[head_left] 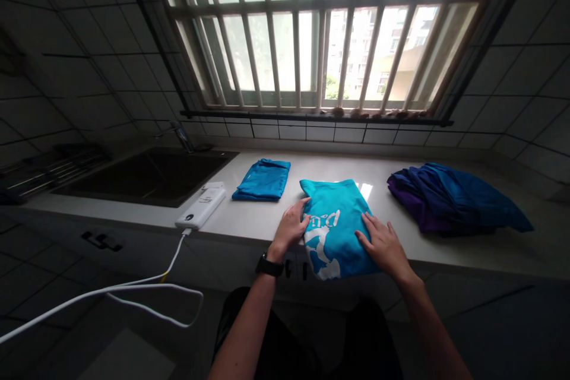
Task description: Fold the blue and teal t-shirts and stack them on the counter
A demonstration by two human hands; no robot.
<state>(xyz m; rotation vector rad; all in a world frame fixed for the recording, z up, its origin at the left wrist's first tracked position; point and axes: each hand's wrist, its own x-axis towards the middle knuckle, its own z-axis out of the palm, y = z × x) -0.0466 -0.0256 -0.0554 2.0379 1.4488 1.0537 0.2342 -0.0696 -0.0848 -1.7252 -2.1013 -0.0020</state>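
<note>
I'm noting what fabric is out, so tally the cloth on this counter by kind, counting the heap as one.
Printed turquoise cloth: 1
Folded blue cloth: 1
Blue-and-purple heap: 1
Total: 3

The printed cloth (341,205) under the fingers (370,226) looks smooth and matt from here; the counter (312,165) beyond them shines glossy. Left of the fingers: creased folded cloth (262,180), then a smooth plastic power bank (202,208). Right of them, rumpled matt cloths (454,196).
</note>
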